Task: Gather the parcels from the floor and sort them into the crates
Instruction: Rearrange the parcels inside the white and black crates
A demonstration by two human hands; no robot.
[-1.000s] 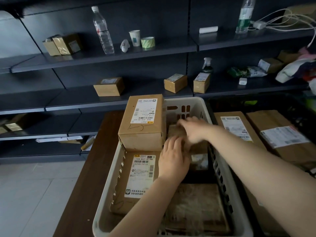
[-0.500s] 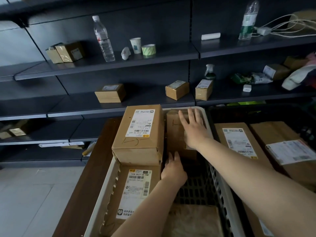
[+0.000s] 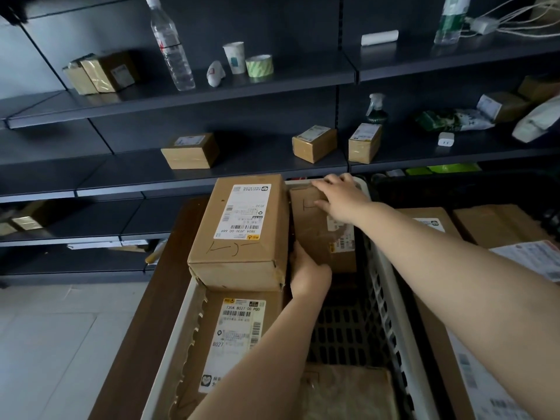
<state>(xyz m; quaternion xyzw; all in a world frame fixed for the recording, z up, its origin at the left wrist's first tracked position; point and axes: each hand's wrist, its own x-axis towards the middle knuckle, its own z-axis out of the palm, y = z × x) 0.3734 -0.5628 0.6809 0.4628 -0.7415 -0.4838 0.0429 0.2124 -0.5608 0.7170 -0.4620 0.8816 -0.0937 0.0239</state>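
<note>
A white crate (image 3: 169, 353) on the brown table holds several cardboard parcels. A brown parcel (image 3: 313, 234) leans against the crate's far end, to the right of a large labelled box (image 3: 239, 228). My right hand (image 3: 339, 198) lies over this parcel's far top end, fingertips curled over the edge. My left hand (image 3: 309, 272) grips its near lower corner, fingers tucked between it and the large box. Under the large box lies a flat labelled parcel (image 3: 239, 331). Another wrapped parcel (image 3: 348, 392) rests at the near end.
A black crate (image 3: 424, 189) to the right holds labelled parcels (image 3: 500, 225). Dark shelves behind carry small boxes (image 3: 191, 151), a water bottle (image 3: 172, 47), a cup and a tape roll. The table (image 3: 142, 313) has light floor tiles to its left.
Both hands have shifted the brown parcel toward the crate's far end and stood it beside the large box. My right hand slid up to its far edge; my left moved to its near corner.
</note>
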